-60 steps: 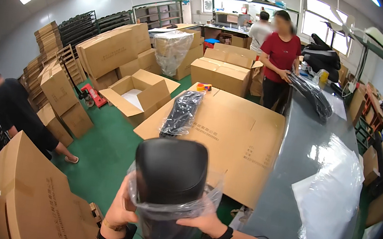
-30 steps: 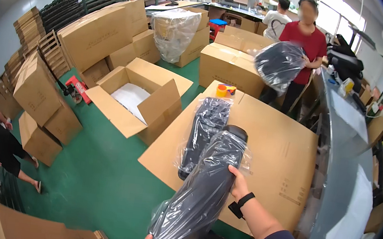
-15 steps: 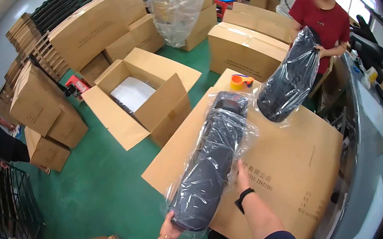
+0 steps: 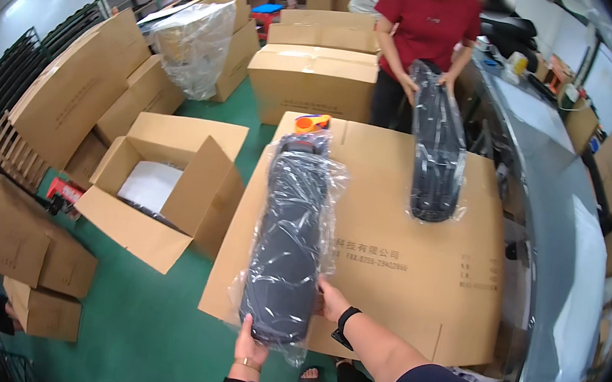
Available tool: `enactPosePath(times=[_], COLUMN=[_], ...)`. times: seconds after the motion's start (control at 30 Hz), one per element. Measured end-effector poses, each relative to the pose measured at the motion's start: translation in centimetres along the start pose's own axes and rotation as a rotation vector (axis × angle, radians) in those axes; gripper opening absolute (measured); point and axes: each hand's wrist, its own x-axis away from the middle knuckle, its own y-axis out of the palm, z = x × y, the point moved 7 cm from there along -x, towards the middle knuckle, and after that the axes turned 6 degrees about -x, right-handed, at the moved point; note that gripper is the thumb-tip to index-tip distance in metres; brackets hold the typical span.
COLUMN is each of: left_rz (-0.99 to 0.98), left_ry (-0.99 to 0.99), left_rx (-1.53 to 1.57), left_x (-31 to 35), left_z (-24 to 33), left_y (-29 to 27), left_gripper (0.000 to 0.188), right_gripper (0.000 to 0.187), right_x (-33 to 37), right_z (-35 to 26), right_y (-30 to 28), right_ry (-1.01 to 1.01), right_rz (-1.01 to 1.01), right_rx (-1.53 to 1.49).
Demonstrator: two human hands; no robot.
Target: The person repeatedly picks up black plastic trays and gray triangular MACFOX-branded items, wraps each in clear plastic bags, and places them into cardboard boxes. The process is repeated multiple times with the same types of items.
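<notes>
A long dark padded piece, shaped like a narrow cushion and wrapped in clear plastic (image 4: pixel 286 254), lies lengthwise over the left part of a flat cardboard carton (image 4: pixel 400 296). At its near left corner my left hand (image 4: pixel 252 342) grips it, thumb on top and the other fingers mostly hidden beneath. My right hand (image 4: pixel 332 301) holds its right edge near the same end, fingertips partly covered by the plastic. Across the carton a person in a red shirt (image 4: pixel 427 21) holds a second wrapped dark piece (image 4: pixel 437 154) by its upper end.
An orange tape roll (image 4: pixel 305 124) lies at the carton's far edge. On the green floor (image 4: pixel 136 308) to the left stands an open box (image 4: pixel 221 203) with white sheet inside. More boxes (image 4: pixel 313 76) stand behind; a long metal-edged bench (image 4: pixel 544 199) runs along the right.
My view has swung right. The piece in my hands now lies straighter along the carton, and my right hand sits closer to its near end. The other person's piece has tipped lower, away from upright.
</notes>
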Motion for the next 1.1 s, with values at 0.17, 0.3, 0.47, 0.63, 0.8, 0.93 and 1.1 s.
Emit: enactPosePath(times=[0.17,0.3,0.47,0.63,0.8,0.93,1.1], left_rz=[0.020,0.017,-0.370,-0.799,-1.069,-1.207,-0.472], left_ry=[-0.049,-0.112,-0.247,0.212,0.341,0.480,-0.216], left_rx=[-0.184,-0.307,-1.662,-2.545,-2.660,-2.660,-1.635], left_x=[1.6,2.0,-0.3,3.8,4.0,6.1,11.8], left_z=[0.4,-1.5,-8.1,-12.5,-17.1,-21.8,-29.4], left_y=[0.7,-3.5,-17.2,-11.9,-2.9,3.6,8.3], left_gripper=[0.069,0.070,0.044,0.044,0.041,0.041,0.048], right_gripper=[0.041,0.029,0.040,0.035,0.035,0.045,0.038], right_x=[7.4,16.8,31.7,46.0,52.1,53.9,56.7], right_z=[1.5,8.4,20.0,28.8,39.6,45.7,53.5], right_y=[-5.2,-15.0,-28.9,-33.0,-32.9,-31.0,-35.7], right_ry=[-0.180,-0.132,0.150,-0.004,-0.106,0.053,-0.051], right_rz=[0.119,0.342,0.648,1.012,1.046,0.854,0.862], right_rx=[0.521,0.887,1.097,0.342,0.015,0.161,0.085])
